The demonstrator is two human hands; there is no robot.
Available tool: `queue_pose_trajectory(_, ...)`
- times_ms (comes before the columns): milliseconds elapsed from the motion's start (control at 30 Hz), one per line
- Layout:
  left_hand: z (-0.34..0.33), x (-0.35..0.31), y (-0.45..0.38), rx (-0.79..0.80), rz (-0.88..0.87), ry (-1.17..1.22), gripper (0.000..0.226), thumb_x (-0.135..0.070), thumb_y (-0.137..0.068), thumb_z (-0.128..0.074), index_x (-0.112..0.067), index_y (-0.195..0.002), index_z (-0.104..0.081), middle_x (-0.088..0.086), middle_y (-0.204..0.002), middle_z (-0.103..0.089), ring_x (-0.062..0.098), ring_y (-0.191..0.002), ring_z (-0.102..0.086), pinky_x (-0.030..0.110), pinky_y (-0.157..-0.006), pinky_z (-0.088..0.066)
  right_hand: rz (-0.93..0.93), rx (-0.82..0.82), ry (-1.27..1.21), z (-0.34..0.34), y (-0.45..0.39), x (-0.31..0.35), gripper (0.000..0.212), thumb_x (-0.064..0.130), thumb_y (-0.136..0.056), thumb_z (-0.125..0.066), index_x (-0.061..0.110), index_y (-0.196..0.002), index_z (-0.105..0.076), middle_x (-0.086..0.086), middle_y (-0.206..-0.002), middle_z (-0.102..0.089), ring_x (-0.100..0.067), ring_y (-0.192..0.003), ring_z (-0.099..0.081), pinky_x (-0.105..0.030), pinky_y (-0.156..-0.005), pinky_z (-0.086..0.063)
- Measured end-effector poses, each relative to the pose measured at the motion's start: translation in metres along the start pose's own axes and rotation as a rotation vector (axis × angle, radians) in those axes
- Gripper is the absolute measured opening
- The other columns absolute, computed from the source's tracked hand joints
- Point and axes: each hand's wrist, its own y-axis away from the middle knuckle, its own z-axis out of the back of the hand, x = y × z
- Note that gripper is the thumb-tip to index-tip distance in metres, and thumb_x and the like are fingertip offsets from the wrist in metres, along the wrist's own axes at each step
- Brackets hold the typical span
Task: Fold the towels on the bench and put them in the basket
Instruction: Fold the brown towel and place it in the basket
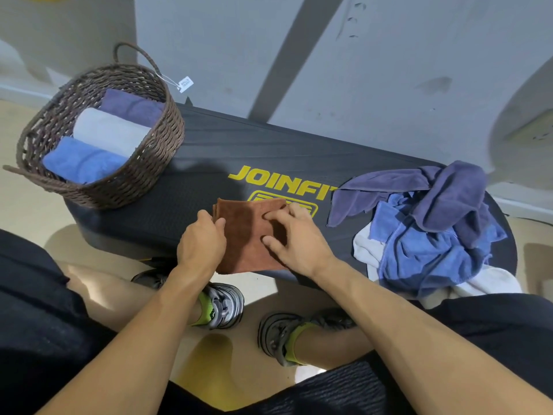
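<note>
A brown towel [245,232], folded into a narrow rectangle, lies on the black bench [227,151] near its front edge. My left hand [200,241] grips the towel's left edge with curled fingers. My right hand [296,238] rests on the towel's right side, fingers spread and pressing down. A brown wicker basket [143,175] stands on the bench's left end. It holds three rolled towels: purple [131,107], grey [107,131] and blue [80,160]. A loose pile of purple, blue and white towels [431,229] lies on the bench's right end.
The bench carries a yellow JOINFIT logo [281,182] just behind the brown towel. My knees and shoes [221,304] are under the front edge. A grey wall [329,70] runs behind the bench. A paper tag [185,83] hangs from the basket handle.
</note>
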Motion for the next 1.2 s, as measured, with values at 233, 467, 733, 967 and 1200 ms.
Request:
queue_pose_trajectory(233, 0.012, 0.011, -0.007, 0.116, 0.005, -0.077, 0.047, -0.052, -0.082, -0.069, -0.006, -0.089, -0.063, 0.015, -0.093, -0.069, 0.038, -0.098, -0.063, 0.039, -0.074, -0.044, -0.363, -0.059, -0.067, 0.005, -0.005, -0.007, 0.062, 0.043, -0.071, -0.085, 0.012, -0.117, -0.058, -0.004, -0.112, -0.065, -0.023, -0.102, -0.062, -0.039, -0.088, -0.052)
queue_pose_trajectory(467, 0.010, 0.001, 0.001, 0.091, 0.000, -0.035, 0.038, -0.038, -0.076, -0.081, -0.007, -0.090, -0.064, 0.014, -0.095, -0.070, 0.038, -0.098, -0.063, 0.040, -0.078, -0.048, -0.478, 0.009, -0.093, 0.006, -0.007, -0.006, 0.048, 0.044, -0.068, -0.088, 0.013, -0.098, -0.068, -0.001, -0.090, -0.072, -0.020, -0.086, -0.067, -0.036, -0.079, -0.055)
queue_pose_trajectory(733, 0.005, -0.008, 0.010, 0.093, -0.014, 0.048, 0.029, -0.027, -0.086, -0.071, -0.007, -0.103, -0.059, 0.016, -0.107, -0.063, 0.038, -0.106, -0.058, 0.040, -0.083, -0.044, -0.487, 0.030, -0.193, 0.011, -0.007, -0.001, 0.021, 0.025, -0.073, -0.081, 0.009, -0.083, -0.071, -0.002, -0.083, -0.072, -0.018, -0.081, -0.065, -0.027, -0.072, -0.051)
queue_pose_trajectory(967, 0.002, -0.010, 0.006, 0.124, 0.033, 0.267, 0.030, -0.024, -0.084, -0.074, -0.012, -0.100, -0.051, 0.002, -0.091, -0.062, 0.029, -0.096, -0.062, 0.035, -0.074, -0.043, -0.594, 0.048, -0.568, 0.025, -0.009, 0.000, 0.022, -0.002, -0.069, -0.078, 0.010, -0.070, -0.060, -0.010, -0.074, -0.064, -0.023, -0.069, -0.062, -0.044, -0.071, -0.058)
queue_pose_trajectory(1200, 0.022, -0.027, 0.009, 0.282, 0.211, 1.002, 0.031, 0.002, -0.077, -0.077, 0.000, -0.107, -0.069, 0.002, -0.076, -0.074, 0.015, -0.067, -0.070, 0.026, -0.060, -0.057, -0.717, 0.166, -0.513, 0.045, -0.013, -0.004, 0.063, 0.004, -0.067, -0.088, 0.006, -0.118, -0.050, -0.012, -0.099, -0.066, -0.026, -0.085, -0.065, -0.047, -0.082, -0.057)
